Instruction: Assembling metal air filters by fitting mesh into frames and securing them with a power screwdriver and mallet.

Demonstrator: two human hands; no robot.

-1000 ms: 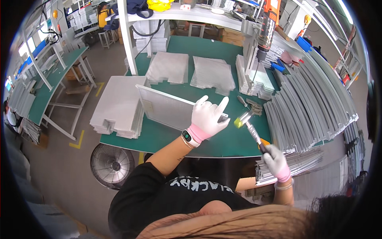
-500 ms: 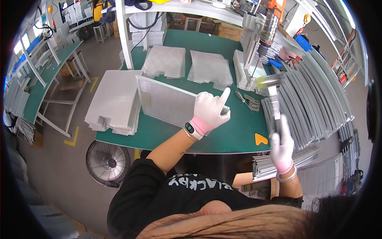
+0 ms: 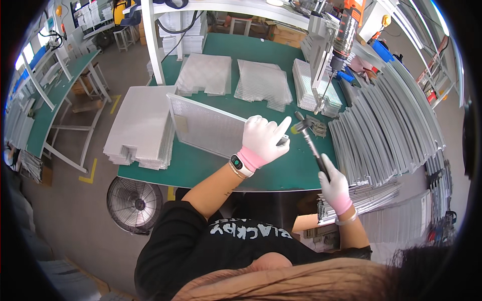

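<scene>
My left hand (image 3: pixel 263 143), in a white glove, is closed around the right end of a thin framed mesh panel (image 3: pixel 208 125), its index finger pointing up and outward. The panel stands on its long edge, tilted, on the green table. In my gloved right hand (image 3: pixel 335 186) is a mallet (image 3: pixel 311 144), gripped by its black handle. Its head, with a yellow-green face, is close to the panel's right end and my left fingertips; I cannot tell whether it touches. Small metal brackets (image 3: pixel 317 126) lie just beyond the mallet head.
Flat mesh sheets lie in two piles (image 3: pixel 204 75) (image 3: pixel 263 83) at the back. White panels are stacked (image 3: pixel 139 125) at the left. An orange power driver (image 3: pixel 346 35) hangs above a pile of narrow sheets. Long metal profiles (image 3: pixel 386 125) fill the right side; a fan (image 3: pixel 134 205) stands below left.
My right hand has swung the mallet down and to the left, bringing its head beside the panel's right end. The orange heart-shaped piece is now hidden. My left hand keeps its hold.
</scene>
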